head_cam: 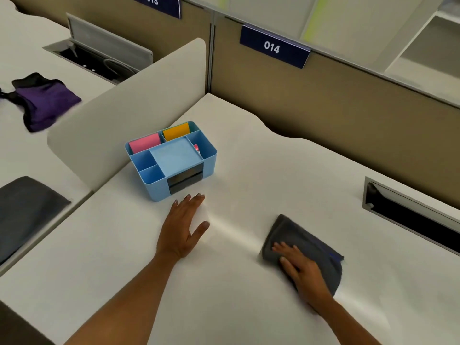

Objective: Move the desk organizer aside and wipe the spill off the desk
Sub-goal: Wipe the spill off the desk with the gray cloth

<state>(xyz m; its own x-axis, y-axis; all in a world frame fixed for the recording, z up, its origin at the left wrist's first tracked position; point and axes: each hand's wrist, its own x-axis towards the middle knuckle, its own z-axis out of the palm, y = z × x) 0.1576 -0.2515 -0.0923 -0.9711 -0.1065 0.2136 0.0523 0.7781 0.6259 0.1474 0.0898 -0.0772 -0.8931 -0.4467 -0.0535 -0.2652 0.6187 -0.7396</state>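
**Cloth pressed to the desk, organizer at the divider**

A person leans over a white desk (249, 170) numbered 014 on a blue sign (273, 47) fixed to the tan partition behind it. The right hand (302, 270) lies flat on a folded grey cloth (302, 241), palm down with the fingers spread across its near half; it presses on the cloth rather than pinching it. The cloth rests on the desk, right of centre, near a recessed cable tray (410, 215) set into the surface at the right.

The left hand (183, 227) rests flat and open on the bare desk, fingers loosely together and thumb held out to the side, gripping nothing. Its fingertips sit just in front of the light blue desk organizer (171, 161) without clearly touching it.

The organizer stands upright at the left of the desk, close against the rounded white divider (129, 115). Its rear compartments hold a pink pad (145, 143) and an orange pad (176, 130); a dark drawer front shows on the near side.

A faint glossy streak (234, 229) runs across the desk between the two hands.

On the neighbouring desk to the left lie a purple and black cloth (42, 100) and a dark grey cloth (25, 212).
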